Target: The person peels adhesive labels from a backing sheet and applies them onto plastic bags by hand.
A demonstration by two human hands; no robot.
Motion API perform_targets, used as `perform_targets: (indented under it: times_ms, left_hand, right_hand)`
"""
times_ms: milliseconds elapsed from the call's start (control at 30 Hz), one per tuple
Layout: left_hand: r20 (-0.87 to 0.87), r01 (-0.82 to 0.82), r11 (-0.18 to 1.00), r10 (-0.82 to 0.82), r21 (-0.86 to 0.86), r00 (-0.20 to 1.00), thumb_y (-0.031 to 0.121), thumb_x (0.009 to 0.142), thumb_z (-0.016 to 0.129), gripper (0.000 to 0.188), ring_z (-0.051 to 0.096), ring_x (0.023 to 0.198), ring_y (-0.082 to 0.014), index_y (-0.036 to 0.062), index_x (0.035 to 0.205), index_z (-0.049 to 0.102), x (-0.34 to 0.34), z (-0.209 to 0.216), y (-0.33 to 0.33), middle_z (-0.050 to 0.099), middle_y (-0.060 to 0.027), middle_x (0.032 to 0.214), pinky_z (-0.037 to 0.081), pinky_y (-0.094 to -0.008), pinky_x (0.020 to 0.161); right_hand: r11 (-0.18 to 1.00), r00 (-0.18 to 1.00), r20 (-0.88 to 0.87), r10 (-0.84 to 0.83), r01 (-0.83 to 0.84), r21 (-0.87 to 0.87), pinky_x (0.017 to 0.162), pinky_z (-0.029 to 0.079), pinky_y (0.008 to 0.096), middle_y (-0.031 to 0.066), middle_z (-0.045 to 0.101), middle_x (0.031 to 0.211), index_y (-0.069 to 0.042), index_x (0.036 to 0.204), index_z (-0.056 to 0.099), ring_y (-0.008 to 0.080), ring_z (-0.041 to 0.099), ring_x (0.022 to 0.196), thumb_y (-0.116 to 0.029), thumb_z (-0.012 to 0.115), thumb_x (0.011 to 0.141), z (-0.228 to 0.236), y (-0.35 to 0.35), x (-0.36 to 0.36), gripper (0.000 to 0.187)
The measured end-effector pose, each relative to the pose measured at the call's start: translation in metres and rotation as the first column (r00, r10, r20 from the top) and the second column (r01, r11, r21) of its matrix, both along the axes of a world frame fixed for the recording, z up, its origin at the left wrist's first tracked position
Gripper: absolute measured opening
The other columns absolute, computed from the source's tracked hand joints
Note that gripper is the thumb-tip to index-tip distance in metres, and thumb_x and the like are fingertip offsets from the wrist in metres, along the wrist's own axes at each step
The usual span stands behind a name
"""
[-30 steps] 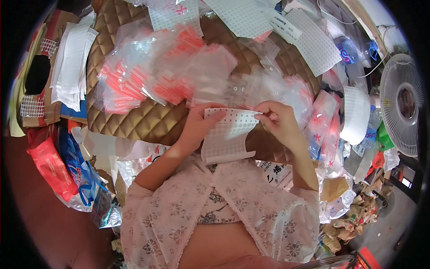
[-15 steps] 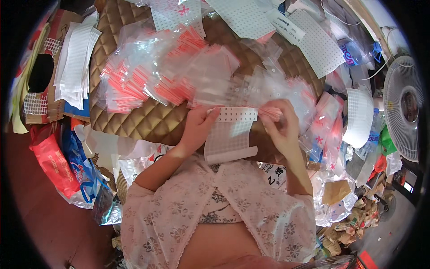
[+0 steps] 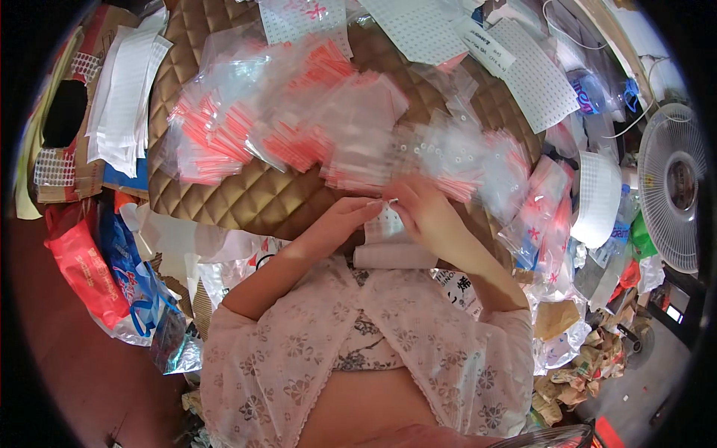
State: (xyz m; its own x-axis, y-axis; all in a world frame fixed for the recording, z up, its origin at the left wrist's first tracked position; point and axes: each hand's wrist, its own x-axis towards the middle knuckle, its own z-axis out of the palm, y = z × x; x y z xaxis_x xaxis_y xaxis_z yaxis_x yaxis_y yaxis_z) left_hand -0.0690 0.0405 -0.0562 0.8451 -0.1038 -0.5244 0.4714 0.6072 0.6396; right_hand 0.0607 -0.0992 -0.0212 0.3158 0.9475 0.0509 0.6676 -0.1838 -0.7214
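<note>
A white perforated sheet [image 3: 390, 240] sits at the near edge of the quilted gold cushion [image 3: 246, 201]. My left hand [image 3: 345, 219] and right hand [image 3: 422, 213] pinch its top edge, fingers closed, beneath heaped red-striped clear bags [image 3: 299, 127].

The person wears a pale pink lace top [image 3: 373, 351] (floral-patterned, short sleeves), forearms bare.

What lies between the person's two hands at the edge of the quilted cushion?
In the head view, a white dotted sheet sits between the left hand and the right hand; its lower end is rolled. Both hands pinch its top edge.
</note>
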Motion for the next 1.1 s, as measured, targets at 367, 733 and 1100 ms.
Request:
perform_targets:
  times_ms: [367,733,1100]
  left_hand:
    - [-0.087,-0.187,0.959,0.172,-0.213,0.981,0.021,0.093,0.051,0.025,0.054,0.085,-0.0053,0.0027,0.106,0.062,-0.009,-0.012,0.004,0.061,0.0022,0.094,0.043,-0.0233,0.077]
    - [0.246,-0.399,-0.24,-0.485,0.885,0.839,0.011,0.074,0.053,0.035,0.049,0.111,-0.0274,0.0054,0.108,0.059,0.008,-0.035,-0.011,0.053,-0.0102,0.117,0.041,-0.0398,0.093]
    - [0.261,-0.4,-0.149,-0.549,0.904,0.794,0.013,0.076,0.05,0.038,0.048,0.111,-0.029,0.0005,0.112,0.056,0.01,-0.042,-0.011,0.052,-0.0154,0.12,0.038,-0.0399,0.095]
  right_hand:
    - [0.961,0.81,0.551,0.202,-0.271,0.045,0.081,0.047,0.0361,0.0093,0.058,0.095,-0.004,0.091,0.056,0.0262,0.056,0.091,-0.005,0.062,0.069,0.003,-0.001,-0.016,0.022]
    - [0.991,0.946,-0.296,-0.134,0.121,-0.062,0.069,0.048,0.031,0.0097,0.051,0.092,-0.003,0.102,0.051,0.0167,0.055,0.087,0.007,0.065,0.069,-0.039,0.058,0.061,0.038]
    - [0.968,0.993,0.098,-0.064,0.086,-0.236,0.072,0.044,0.0408,0.012,0.056,0.087,-0.004,0.085,0.049,0.0322,0.056,0.087,-0.009,0.076,0.06,-0.049,0.063,0.061,0.037]
